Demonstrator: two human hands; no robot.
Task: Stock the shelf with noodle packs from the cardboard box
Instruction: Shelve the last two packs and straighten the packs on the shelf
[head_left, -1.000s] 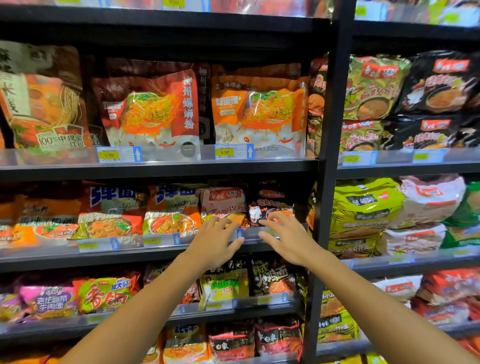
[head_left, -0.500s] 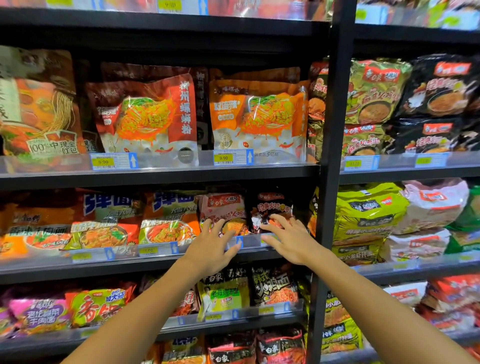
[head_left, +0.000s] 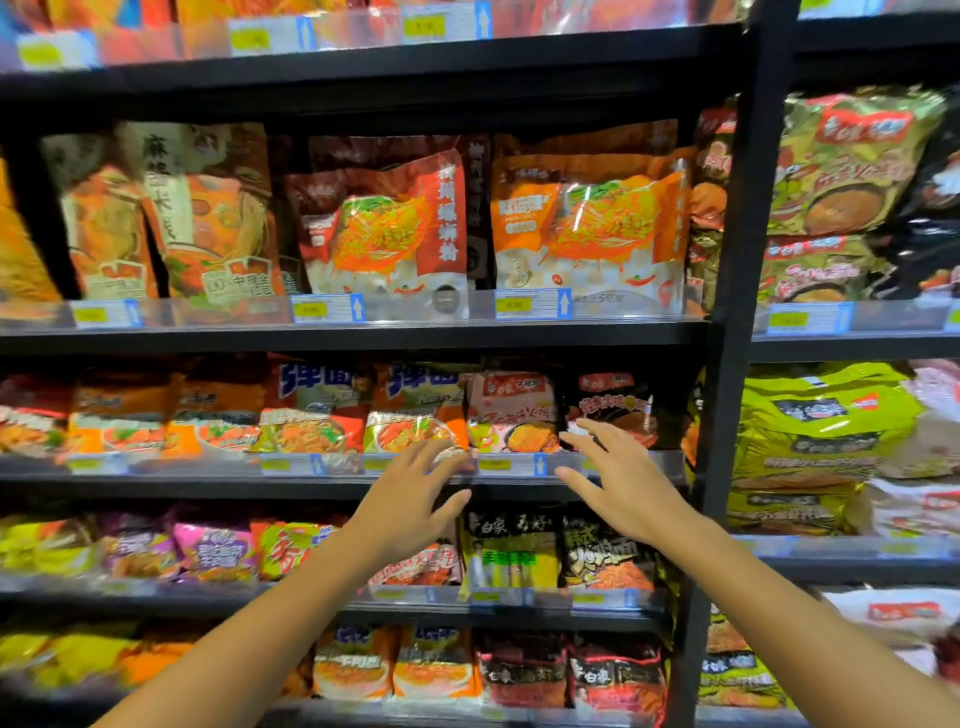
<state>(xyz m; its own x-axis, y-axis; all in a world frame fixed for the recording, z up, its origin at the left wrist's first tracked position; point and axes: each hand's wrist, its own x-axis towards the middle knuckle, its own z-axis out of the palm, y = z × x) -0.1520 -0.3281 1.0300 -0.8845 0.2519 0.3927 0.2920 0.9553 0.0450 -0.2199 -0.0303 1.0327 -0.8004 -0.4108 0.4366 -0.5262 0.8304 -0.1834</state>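
Note:
A black shelf (head_left: 363, 483) in the middle row holds noodle packs behind a clear front rail. A pink noodle pack (head_left: 511, 410) and a black noodle pack (head_left: 615, 405) stand at its right end. My left hand (head_left: 410, 499) hovers with fingers spread just in front of the rail, below the pink pack, holding nothing. My right hand (head_left: 621, 478) is also spread and empty, its fingertips in front of the black pack's lower edge. The cardboard box is out of view.
A black upright post (head_left: 727, 364) divides this bay from the one on the right, which holds green packs (head_left: 815, 431). Larger orange bags (head_left: 587, 228) fill the shelf above. More packs (head_left: 514, 551) line the rows below.
Both hands have drawn back a little from the packs and spread apart. The camera has tilted upward and shifted, so more of the upper shelf shows.

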